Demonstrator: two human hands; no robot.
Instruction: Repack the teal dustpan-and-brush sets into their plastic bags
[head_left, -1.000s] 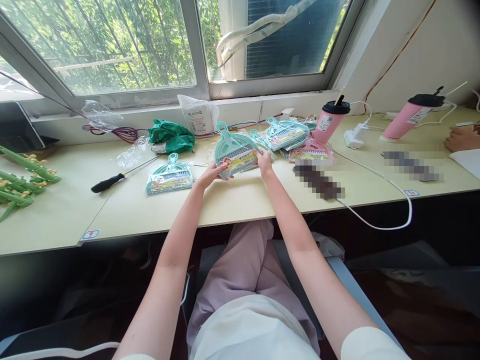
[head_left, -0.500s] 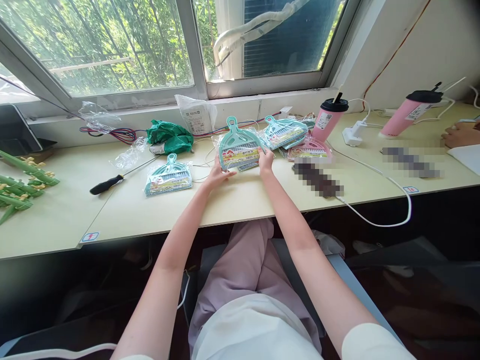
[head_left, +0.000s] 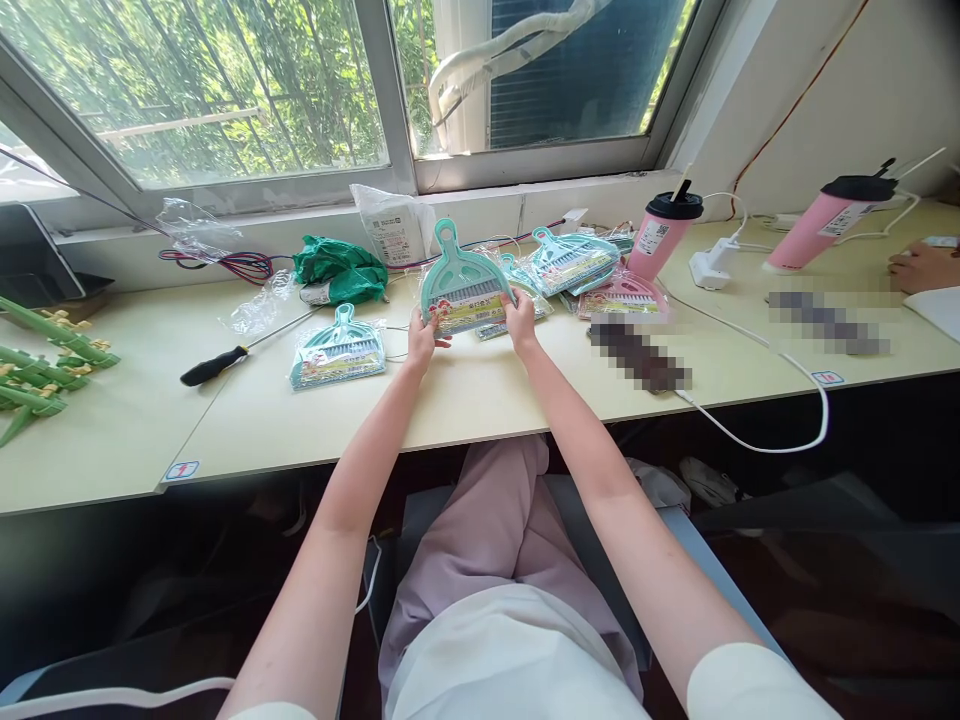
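Between my two hands is a teal mini dustpan and brush set (head_left: 463,285) in clear plastic wrap, its handle pointing up and away from me. My left hand (head_left: 424,340) grips the lower left corner, and my right hand (head_left: 520,318) grips the lower right corner. Partly hidden behind it lies another wrapped teal set (head_left: 529,288). Further right, more wrapped teal sets (head_left: 574,262) are piled up, with a pink set (head_left: 624,294) in front of them. To the left a single wrapped teal set (head_left: 339,350) lies flat on the table.
On the left are a black-handled screwdriver (head_left: 215,367), a green plastic bundle (head_left: 341,268) and green plant-like pieces (head_left: 45,360). Pink cups (head_left: 666,235), a white charger (head_left: 712,265) and a cable stand right. Another person's hand (head_left: 922,267) rests at the far right edge.
The held dustpan set has shifted left and tilted to show more of its front. Both hands moved left with it, uncovering more of the set behind.
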